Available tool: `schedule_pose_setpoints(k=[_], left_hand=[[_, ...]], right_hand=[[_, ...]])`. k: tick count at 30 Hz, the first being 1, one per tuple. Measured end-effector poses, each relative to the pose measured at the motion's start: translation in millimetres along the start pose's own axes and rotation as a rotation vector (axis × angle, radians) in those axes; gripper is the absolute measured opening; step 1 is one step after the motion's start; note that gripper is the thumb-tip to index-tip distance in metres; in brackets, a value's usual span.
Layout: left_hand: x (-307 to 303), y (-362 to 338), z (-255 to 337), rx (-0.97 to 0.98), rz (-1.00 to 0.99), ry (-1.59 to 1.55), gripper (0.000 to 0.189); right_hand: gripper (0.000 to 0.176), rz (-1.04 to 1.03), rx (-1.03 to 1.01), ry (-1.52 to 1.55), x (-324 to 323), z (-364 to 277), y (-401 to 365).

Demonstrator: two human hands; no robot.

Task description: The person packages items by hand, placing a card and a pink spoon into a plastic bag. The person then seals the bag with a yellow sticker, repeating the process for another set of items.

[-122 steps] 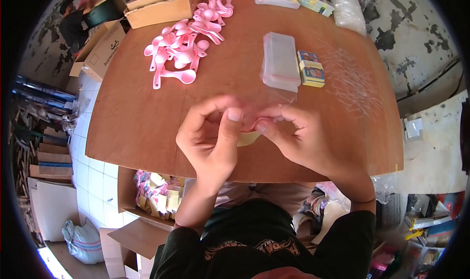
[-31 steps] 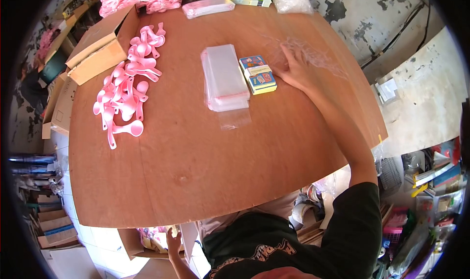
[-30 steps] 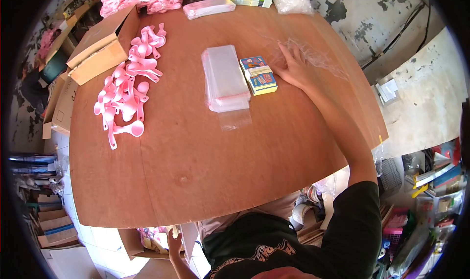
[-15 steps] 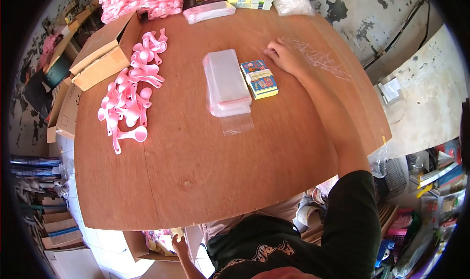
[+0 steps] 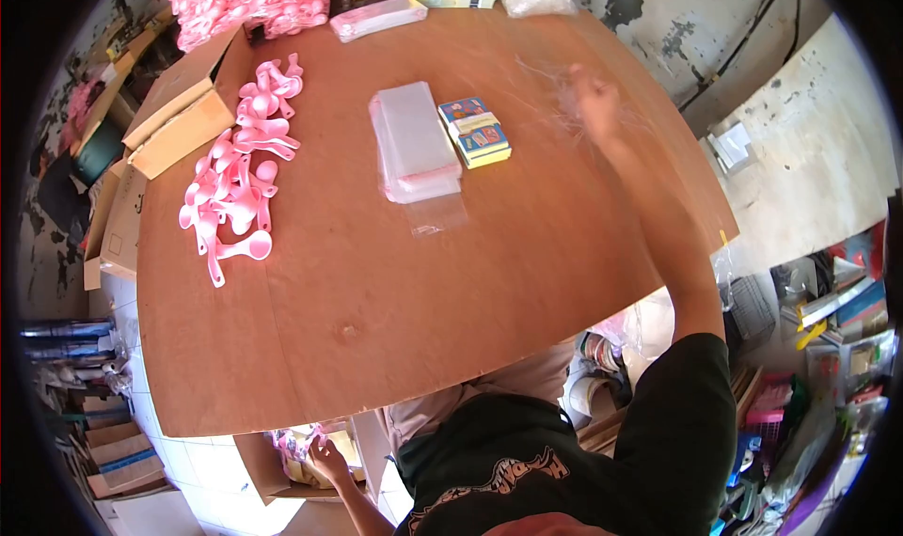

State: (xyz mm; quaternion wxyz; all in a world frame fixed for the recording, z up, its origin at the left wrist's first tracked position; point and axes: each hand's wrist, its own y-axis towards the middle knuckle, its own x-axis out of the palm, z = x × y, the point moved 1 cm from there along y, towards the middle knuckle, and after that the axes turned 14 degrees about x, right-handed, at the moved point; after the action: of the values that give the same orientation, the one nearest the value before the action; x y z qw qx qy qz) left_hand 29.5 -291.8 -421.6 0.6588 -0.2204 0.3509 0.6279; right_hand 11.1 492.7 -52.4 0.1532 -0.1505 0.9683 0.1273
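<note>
Hand positions: right hand at the strips, left hand at the carton

Change: The right hand (image 5: 594, 103) has shifted outward from beside the far end of the banded card stack (image 5: 475, 132) and is now over the loose clear strips (image 5: 562, 105). The left hand (image 5: 327, 461) has dropped closer to the packets (image 5: 293, 440) in the open carton (image 5: 252, 459) below the table edge. Consequence: the two hands work at separate stations, and the card stack lies free of both.

Grip: The right fingers appear curled, but motion blur hides whether a strip is held; cannot tell. The left fingertips are at the packets; whether they grasp one cannot be told.

Location: The strips lie on the right far part of the table (image 5: 320, 376), beyond and to the right of the card stack. The clear bags (image 5: 414, 136) lie just left of that stack.

Orientation: The strips lie tangled, long axes in mixed directions. The card stack and the bags lie flat, long axes running away from the person, far ends leaning left; the card band crosses the stack's width
</note>
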Motion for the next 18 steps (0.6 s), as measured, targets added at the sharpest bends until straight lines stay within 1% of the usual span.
schedule_pose_setpoints(k=[1,3,4,6,7,9,10,11,13,14,15,16,17,18], left_hand=[[-2,3,3,0.008,-0.014,0.001,0.028],[-5,7,7,0.023,0.005,0.039,0.025],[-6,10,9,0.034,-0.011,0.039,0.025],[-8,15,14,0.123,0.02,0.064,0.023],[-11,20,28,0.131,0.002,0.065,0.023],[-20,29,68,0.422,0.087,0.165,0.019],[-28,34,101,0.441,0.07,0.1,0.015],[-29,37,115,0.521,0.051,0.079,0.014],[-36,44,164,0.646,-0.018,-0.001,0.014],[-40,45,194,0.692,-0.098,-0.094,0.015],[-40,47,219,0.736,-0.176,-0.187,0.016],[-35,47,233,0.837,-0.238,-0.285,0.015],[-37,47,276,0.886,-0.34,-0.433,0.013],[-33,44,310,0.963,-0.386,-0.528,0.012]], right_hand=[[0.043,0.012,0.01,-0.006,-10,0,5],[0.035,-0.155,0.308,0.567,-36,-21,0],[0.035,-0.138,0.315,0.564,-46,-27,-4],[0.028,-0.106,0.33,0.789,-62,-36,-14],[0.028,-0.088,0.339,0.783,-74,-36,-19],[0.022,-0.167,0.315,0.839,-104,-32,-33],[0.022,-0.145,0.335,0.828,-118,-37,-51],[0.022,-0.069,0.396,0.809,-134,-47,-77],[0.023,0.056,0.494,0.792,-163,-57,-122],[0.025,0.105,0.534,0.794,-179,-56,-142],[0.027,0.1,0.548,0.782,-197,-51,-163],[0.03,0.094,0.561,0.772,-212,-46,-182],[0.032,0.104,0.544,0.757,-221,-44,-202],[0.034,0.116,0.526,0.745,-229,-40,-220]])
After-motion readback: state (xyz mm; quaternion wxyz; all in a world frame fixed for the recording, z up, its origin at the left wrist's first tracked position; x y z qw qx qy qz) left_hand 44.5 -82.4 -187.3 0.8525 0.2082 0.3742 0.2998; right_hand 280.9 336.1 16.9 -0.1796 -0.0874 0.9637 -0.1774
